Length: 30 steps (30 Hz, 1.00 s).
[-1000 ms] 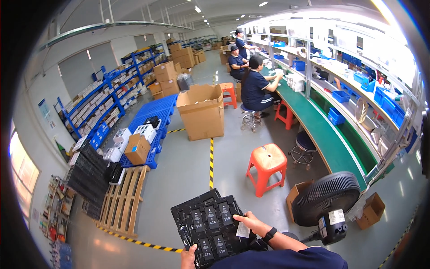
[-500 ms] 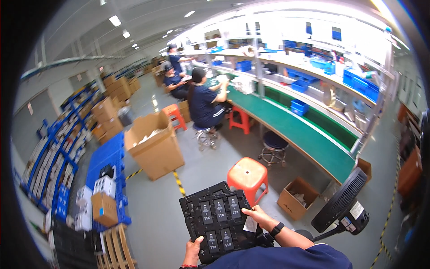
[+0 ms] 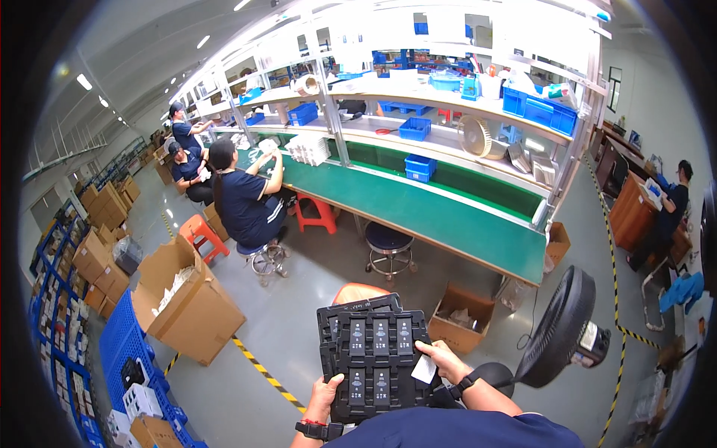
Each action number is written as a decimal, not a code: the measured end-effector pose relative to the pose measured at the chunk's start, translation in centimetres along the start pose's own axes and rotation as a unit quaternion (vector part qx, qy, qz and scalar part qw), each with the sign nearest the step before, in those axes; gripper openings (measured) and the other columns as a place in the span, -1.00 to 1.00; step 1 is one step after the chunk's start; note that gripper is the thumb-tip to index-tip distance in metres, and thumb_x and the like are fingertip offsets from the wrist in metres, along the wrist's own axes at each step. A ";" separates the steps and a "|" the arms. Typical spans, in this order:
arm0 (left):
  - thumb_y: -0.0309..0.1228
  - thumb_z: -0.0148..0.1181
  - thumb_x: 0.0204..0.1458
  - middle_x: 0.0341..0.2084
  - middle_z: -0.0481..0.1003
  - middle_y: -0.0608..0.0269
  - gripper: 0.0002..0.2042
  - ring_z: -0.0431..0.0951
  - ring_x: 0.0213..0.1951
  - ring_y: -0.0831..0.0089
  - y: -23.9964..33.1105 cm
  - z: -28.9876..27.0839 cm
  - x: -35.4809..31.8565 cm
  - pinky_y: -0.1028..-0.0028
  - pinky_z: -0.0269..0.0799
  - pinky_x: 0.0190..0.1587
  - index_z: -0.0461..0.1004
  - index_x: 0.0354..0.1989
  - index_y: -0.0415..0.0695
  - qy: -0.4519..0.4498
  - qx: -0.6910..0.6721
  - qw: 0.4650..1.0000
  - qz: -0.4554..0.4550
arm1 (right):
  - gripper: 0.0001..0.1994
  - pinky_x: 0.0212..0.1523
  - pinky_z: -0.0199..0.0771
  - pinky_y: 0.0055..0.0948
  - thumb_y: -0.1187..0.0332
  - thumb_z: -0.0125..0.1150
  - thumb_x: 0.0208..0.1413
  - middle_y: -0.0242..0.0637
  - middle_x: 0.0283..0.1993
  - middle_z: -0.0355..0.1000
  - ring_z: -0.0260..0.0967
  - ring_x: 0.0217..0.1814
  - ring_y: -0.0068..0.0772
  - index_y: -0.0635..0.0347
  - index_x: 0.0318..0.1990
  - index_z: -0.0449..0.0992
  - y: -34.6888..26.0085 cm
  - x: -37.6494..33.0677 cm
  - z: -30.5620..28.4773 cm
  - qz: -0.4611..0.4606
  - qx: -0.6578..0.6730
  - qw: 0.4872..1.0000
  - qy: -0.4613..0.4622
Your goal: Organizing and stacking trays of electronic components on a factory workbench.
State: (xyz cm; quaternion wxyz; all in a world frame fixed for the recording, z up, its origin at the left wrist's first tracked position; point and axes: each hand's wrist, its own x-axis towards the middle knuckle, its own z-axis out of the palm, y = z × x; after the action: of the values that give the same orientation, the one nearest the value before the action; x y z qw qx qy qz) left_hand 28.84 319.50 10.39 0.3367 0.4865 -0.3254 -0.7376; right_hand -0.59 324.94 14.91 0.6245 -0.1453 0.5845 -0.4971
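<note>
A stack of black plastic trays (image 3: 403, 384) is held level in front of my body, the lower tray showing past the far edge of the top one. Flat black batteries (image 3: 381, 388) lie in two rows in the top tray's slots. My left hand (image 3: 323, 396) grips the near left side, thumb on the rim. At the right side my right hand (image 3: 446, 362) clasps the stack, and a small white paper slip (image 3: 424, 369) sticks out beneath its fingers. Just beyond the trays an orange stool (image 3: 361, 292) is partly hidden by them.
Ahead runs a long green workbench (image 3: 441, 224) with shelves and blue bins. A black fan (image 3: 560, 328) stands close on my right, an open carton (image 3: 461, 317) beyond it. Another large carton (image 3: 196, 310) is at left. Several people sit or stand around.
My view has swung to the right, so the bench and people appear further left and a person at the far right shows. The trays stay in both hands, now covering more of the stool.
</note>
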 end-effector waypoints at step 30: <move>-0.18 0.22 -0.14 -0.23 0.42 0.07 -0.45 0.41 -0.19 0.36 5.7 43.4 49.2 0.46 0.32 -0.13 0.29 -0.07 -0.38 -0.269 0.354 0.888 -0.115 | -0.64 -0.60 0.29 -0.51 0.16 0.28 -0.14 -0.30 -0.48 0.41 0.36 -0.53 -0.52 0.33 -0.37 0.42 -18.0 27.8 -33.6 -0.183 0.211 0.927 0.249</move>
State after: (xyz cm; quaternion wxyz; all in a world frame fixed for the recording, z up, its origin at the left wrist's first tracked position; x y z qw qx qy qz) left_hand -25.53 282.91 4.14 -0.0457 0.3904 -0.5847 -0.7096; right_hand -43.05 308.04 3.10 0.3735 0.0136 0.5661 -0.7348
